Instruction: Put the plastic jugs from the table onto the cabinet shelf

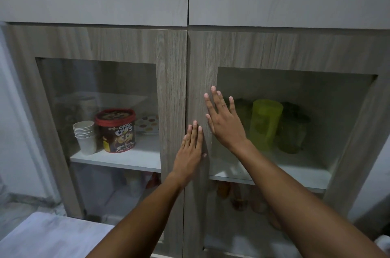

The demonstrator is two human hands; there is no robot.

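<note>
Two wood-grain cabinet doors with glass panes stand shut before me. My left hand [193, 146] lies flat on the inner edge of the right door [198, 80], near the seam between the doors. My right hand [223, 120] presses flat on the same door's frame, fingers spread, a little higher. Neither hand holds anything. Behind the right pane, on a white shelf [274, 175], stand a yellow-green plastic jug [264, 122] and a darker green jug [293, 129]; another green one sits partly hidden behind my right hand.
Behind the left pane [97, 110] a shelf holds a stack of white paper cups [85, 137], a red-lidded Choco Chips tub [117, 131] and a dotted plate. Lower shelves hold blurred bottles. A pale table corner [52, 236] shows at bottom left. Plain upper doors sit above.
</note>
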